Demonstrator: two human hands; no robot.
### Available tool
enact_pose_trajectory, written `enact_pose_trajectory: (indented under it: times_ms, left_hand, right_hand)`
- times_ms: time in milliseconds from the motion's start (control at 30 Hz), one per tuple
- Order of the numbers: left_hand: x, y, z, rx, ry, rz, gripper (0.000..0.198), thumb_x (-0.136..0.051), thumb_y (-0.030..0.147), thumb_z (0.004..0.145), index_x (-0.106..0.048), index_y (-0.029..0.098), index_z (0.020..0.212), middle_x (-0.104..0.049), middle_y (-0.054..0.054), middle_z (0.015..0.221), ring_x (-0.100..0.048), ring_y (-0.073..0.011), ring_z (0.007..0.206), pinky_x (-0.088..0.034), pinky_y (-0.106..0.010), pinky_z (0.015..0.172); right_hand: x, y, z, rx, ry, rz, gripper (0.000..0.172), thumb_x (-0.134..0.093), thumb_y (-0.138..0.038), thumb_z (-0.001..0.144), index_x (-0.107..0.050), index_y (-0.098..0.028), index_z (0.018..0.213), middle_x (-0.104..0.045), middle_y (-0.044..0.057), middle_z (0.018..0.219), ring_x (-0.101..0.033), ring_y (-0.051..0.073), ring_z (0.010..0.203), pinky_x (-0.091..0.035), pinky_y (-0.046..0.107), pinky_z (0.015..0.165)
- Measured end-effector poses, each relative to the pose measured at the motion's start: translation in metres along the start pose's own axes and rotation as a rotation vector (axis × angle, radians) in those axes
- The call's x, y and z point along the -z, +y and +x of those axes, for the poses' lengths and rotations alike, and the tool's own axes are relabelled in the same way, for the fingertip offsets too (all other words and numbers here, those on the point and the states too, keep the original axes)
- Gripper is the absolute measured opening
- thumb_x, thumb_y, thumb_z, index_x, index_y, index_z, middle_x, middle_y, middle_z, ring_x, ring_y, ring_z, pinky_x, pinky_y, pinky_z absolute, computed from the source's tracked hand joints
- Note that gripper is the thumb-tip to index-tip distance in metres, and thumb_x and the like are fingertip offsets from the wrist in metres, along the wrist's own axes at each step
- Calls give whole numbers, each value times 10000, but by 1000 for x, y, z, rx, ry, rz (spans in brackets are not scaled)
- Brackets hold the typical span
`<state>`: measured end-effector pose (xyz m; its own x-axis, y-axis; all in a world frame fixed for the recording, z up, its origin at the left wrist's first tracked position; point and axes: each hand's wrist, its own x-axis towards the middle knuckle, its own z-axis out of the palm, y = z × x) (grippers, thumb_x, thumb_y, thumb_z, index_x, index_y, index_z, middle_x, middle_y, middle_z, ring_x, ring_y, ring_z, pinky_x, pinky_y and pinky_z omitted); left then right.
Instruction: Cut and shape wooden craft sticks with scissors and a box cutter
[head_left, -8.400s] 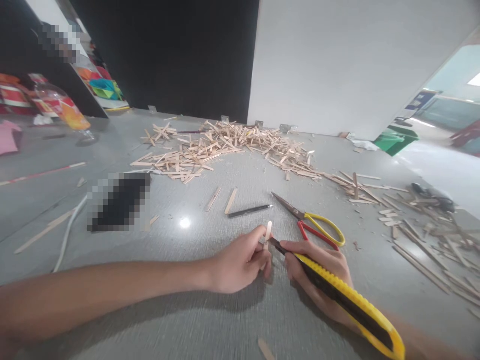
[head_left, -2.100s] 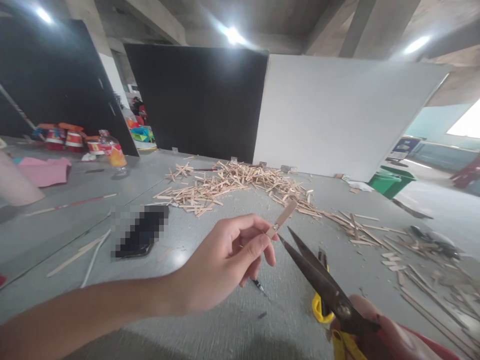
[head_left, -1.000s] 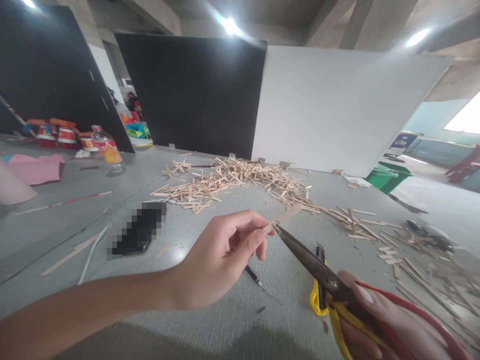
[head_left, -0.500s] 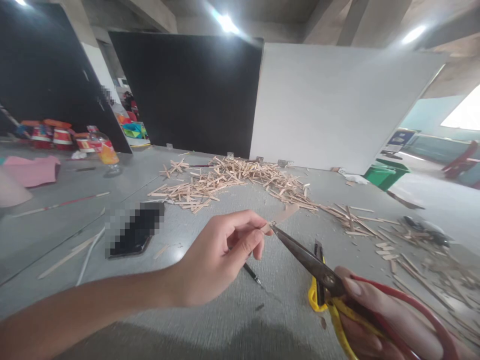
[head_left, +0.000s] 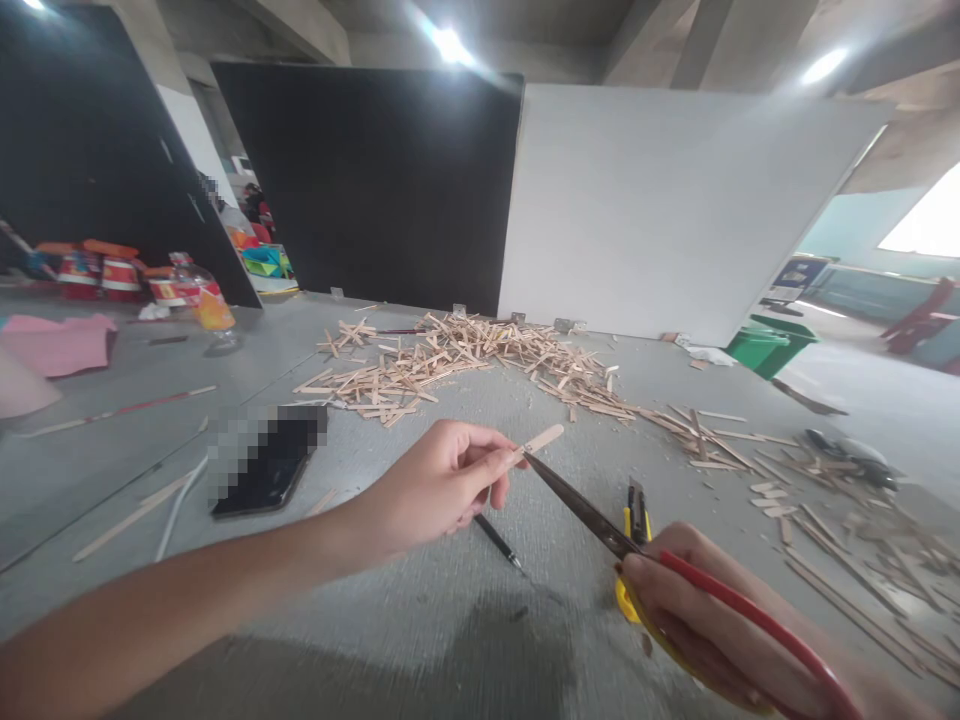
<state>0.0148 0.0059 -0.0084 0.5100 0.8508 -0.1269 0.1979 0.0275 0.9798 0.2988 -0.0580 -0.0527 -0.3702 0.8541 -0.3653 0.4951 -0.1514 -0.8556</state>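
Note:
My left hand (head_left: pixel 454 475) pinches a short wooden craft stick (head_left: pixel 544 437), its rounded end pointing up and to the right. In my right hand (head_left: pixel 697 590) is a pair of scissors (head_left: pixel 581 505) with red and yellow handles. The blade tips meet the stick just beside my left fingertips, and the blades look nearly closed. Beneath my left hand a black pen (head_left: pixel 497 541) lies on the table. A yellow and black utility knife (head_left: pixel 636 515) rests behind the scissors, partly covered by them and my right hand.
A heap of wooden sticks (head_left: pixel 450 360) spreads across the table's back, with more cut sticks (head_left: pixel 847 560) at right. A phone (head_left: pixel 274 465), partly pixelated, lies left near a white cable (head_left: pixel 176 510). Farther off stand a bottle (head_left: pixel 210 305), a black panel (head_left: pixel 375 190) and a white panel (head_left: pixel 675 210).
The scissor blades have come closer together, and my right hand's grip has closed. Both hands have shifted slightly left. The stick's free end appears sharper and turned a little.

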Motion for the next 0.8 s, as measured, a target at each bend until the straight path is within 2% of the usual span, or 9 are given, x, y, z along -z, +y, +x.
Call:
enact_pose_trajectory:
  times_ms: [100, 167, 233, 300, 367, 500, 633, 800]
  left_hand:
    - [1, -2, 2, 36, -16, -16, 304, -562, 423, 1042, -656, 156, 932, -550, 36, 705, -351, -53, 496, -278, -184, 417]
    - [2, -3, 3, 42, -26, -1, 315, -556, 422, 1037, -627, 158, 882, -537, 36, 699, -343, -55, 490, -273, -195, 418]
    - [2, -5, 5, 38, -18, 23, 319, -547, 425, 1035, -605, 165, 859, -529, 36, 705, -336, -57, 489, -271, -206, 423]
    - [3, -7, 5, 24, 9, 75, 318, -534, 432, 1038, -617, 168, 880, -541, 31, 724, -340, -62, 493, -272, -218, 434]
    - [3, -9, 5, -3, 43, 154, 336, -516, 441, 1045, -645, 170, 893, -557, 26, 719, -343, -70, 491, -259, -234, 444]
    - [0, -9, 2, -111, 140, 340, 394, -509, 398, 1052, -624, 175, 748, -547, 30, 643, -374, -89, 513, -264, -260, 498]
    - [-7, -10, 0, -270, 274, 506, 356, -477, 312, 1057, -617, 183, 755, -564, 33, 636, -451, -107, 564, -310, -267, 566]
    - [-9, -22, 2, -417, 332, 667, 285, -459, 280, 1044, -694, 183, 915, -573, 25, 648, -417, -122, 556, -282, -297, 593]
  right_hand:
    - [-6, -5, -2, -28, 280, -237, 650, -483, -852, 880, -612, -230, 744, -571, 2, 611, -486, 153, 536, -392, 290, 519]
    - [-10, -4, 0, 29, 328, -447, 651, -443, -820, 915, -631, -230, 711, -631, 56, 734, -580, 197, 626, -454, 319, 565]
    - [-13, 2, 4, 97, 350, -620, 658, -394, -753, 976, -582, -237, 613, -621, 67, 709, -623, 218, 644, -492, 334, 591]
    - [-16, 8, 9, 193, 434, -753, 608, -427, -671, 1011, -563, -249, 596, -574, 34, 608, -619, 206, 577, -492, 313, 550]
    - [-17, 13, 13, 355, 538, -868, 549, -479, -594, 1029, -554, -256, 604, -534, -6, 529, -569, 171, 464, -447, 280, 467]
    - [-18, 10, 15, 644, 691, -993, 536, -444, -498, 1076, -522, -259, 603, -504, -44, 440, -448, 120, 306, -329, 281, 354]
    - [-18, 7, 13, 744, 764, -1035, 512, -445, -471, 1087, -508, -258, 625, -496, -59, 442, -432, 110, 283, -293, 313, 356]
    - [-13, 12, 10, 807, 791, -1188, 424, -422, -373, 1105, -610, -223, 755, -554, -38, 498, -522, 169, 315, -320, 360, 405]
